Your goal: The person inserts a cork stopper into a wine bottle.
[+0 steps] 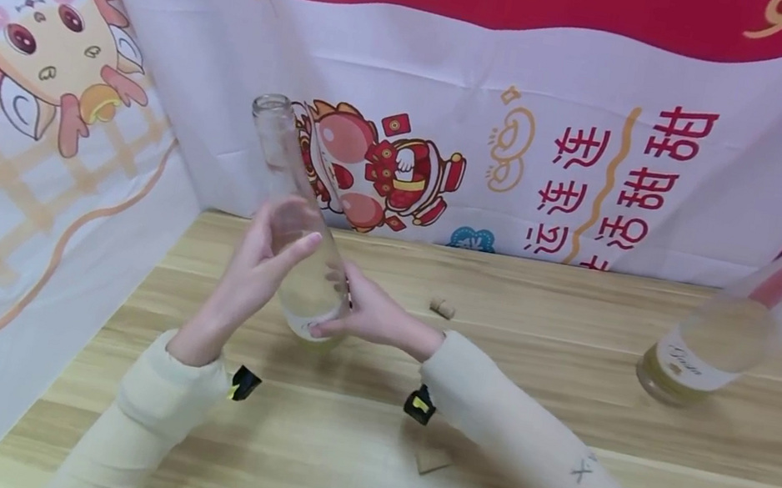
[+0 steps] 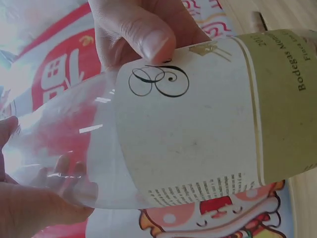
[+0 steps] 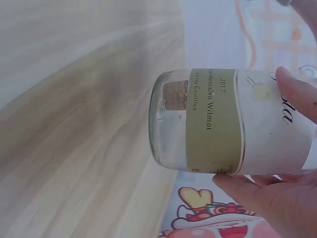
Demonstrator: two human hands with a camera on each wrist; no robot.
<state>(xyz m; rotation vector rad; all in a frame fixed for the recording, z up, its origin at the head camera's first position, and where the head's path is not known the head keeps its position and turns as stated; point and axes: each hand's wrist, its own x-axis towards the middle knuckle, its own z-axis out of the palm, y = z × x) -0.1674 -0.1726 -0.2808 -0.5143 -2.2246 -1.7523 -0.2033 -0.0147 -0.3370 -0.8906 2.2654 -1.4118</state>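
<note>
A clear glass bottle [image 1: 309, 282] with a white and olive label is held tilted above the wooden table by both hands. Around its upper body, my left hand [image 1: 260, 258] grips the glass. Lower down, the fingers and thumb of my right hand [image 1: 376, 313] hold the labelled part. The bottle's open mouth [image 1: 273, 105] points up and to the left in the head view. Through the glass near the base, a brown cork [image 3: 176, 95] shows in the right wrist view. Another cork [image 1: 442, 308] lies on the table to the right of the hands.
A second clear bottle [image 1: 696, 357] with a white and olive label stands at the right of the table [image 1: 549, 301]. A small flat brown piece [image 1: 432, 459] lies near the front. Printed cloth [image 1: 419, 54] hangs behind the table and along the left.
</note>
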